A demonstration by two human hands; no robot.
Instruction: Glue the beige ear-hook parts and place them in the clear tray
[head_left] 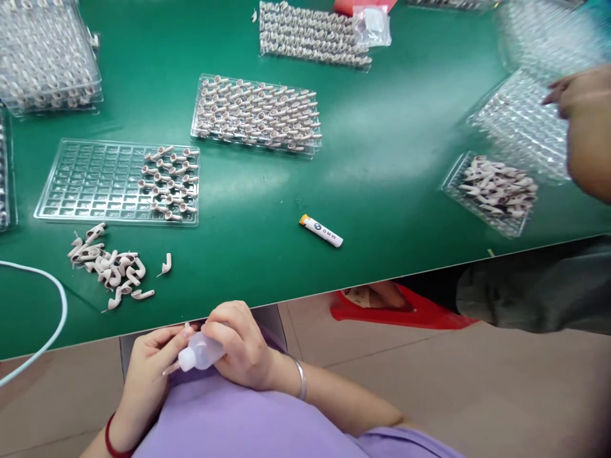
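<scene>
Both my hands are below the table's front edge, over my purple-clothed lap. My right hand [241,346] is wrapped round a small translucent squeeze bottle [203,352] whose nozzle points left. My left hand [153,356] is pinched at the nozzle tip, its fingers closed; what they hold, if anything, is too small to name. On the green table [382,159] just above lies a loose pile of small beige earpiece-shaped parts [112,267]. Behind it sits a clear plastic tray [95,184] with a few rows of such parts [169,181] at its right end.
A full tray of parts [258,114] lies mid-table, another [310,35] at the back, and stacked trays [48,57] far left. A white lighter [321,230] lies near the edge. Another person's hand [580,95] reaches over trays at right, near a small heaped tray [494,191]. A white cable [42,305] curves at left.
</scene>
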